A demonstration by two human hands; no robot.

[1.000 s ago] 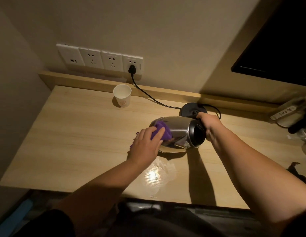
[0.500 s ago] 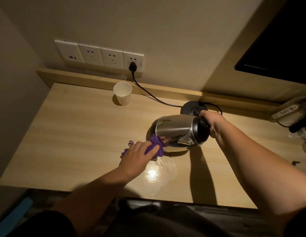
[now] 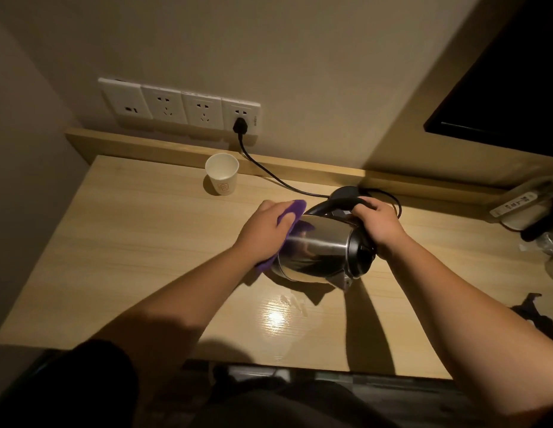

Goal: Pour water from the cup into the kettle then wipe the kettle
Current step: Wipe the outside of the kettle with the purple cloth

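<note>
Kettle (image 3: 318, 251) is tipped on its side just above the desk (image 3: 130, 242), steel body toward the left, black lid end toward the right, spout pointing down at the desk. Right hand (image 3: 377, 223) grip: fingers curled round the black handle (image 3: 340, 202) on the far side of the kettle, carrying its weight. Left hand (image 3: 266, 227) grip: palm and fingers pressed onto a purple cloth (image 3: 292, 211), cloth flat against the kettle's base end and upper left flank; a bit of cloth also shows below the wrist at the kettle's lower left edge. Cannot tell whether the kettle's lowest edge touches the desk or hangs just off it; its shadow sits directly beneath.

Small patch of water (image 3: 287, 316) glints on the desk just in front of the kettle. Black kettle base (image 3: 346, 191) sits behind the handle, mostly hidden by it. Black cord (image 3: 269, 171) runs from there to a plug in the rightmost wall socket (image 3: 241, 115). White paper cup (image 3: 222, 177) stands upright at the back of the desk, well left of the kettle, near the back ledge.
</note>
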